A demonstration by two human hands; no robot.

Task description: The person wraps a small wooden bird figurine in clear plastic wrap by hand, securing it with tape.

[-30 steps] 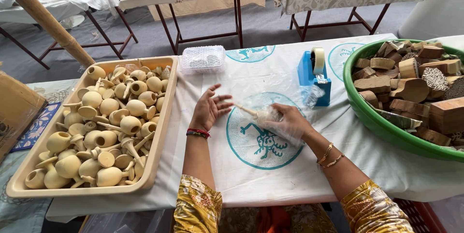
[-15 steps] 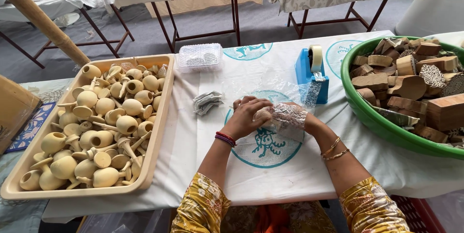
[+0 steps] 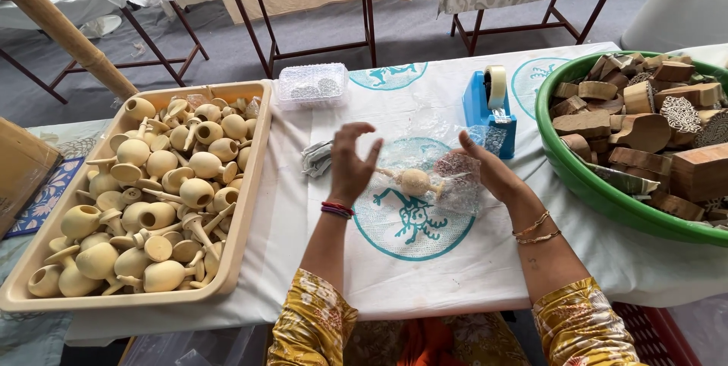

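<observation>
Your left hand (image 3: 350,163) is lifted above the desk (image 3: 425,260), its fingers (image 3: 356,132) spread and a little curled, and it holds nothing. Your right hand (image 3: 491,172) is just to the right, also with the fingers apart, and its palm lies against a sheet of clear bubble wrap (image 3: 459,176). Between the two hands lies a small pale wooden piece with a round body and a thin stem (image 3: 413,182); it rests on the bubble wrap over a teal printed circle on the white cloth (image 3: 413,226). Neither hand grips it. On the left stands a beige tray (image 3: 250,184) full of similar wooden pieces. Far from you, near the right hand, is a blue tape dispenser (image 3: 489,112), and at the right a green basin (image 3: 599,191) holds carved wooden blocks (image 3: 644,135).
</observation>
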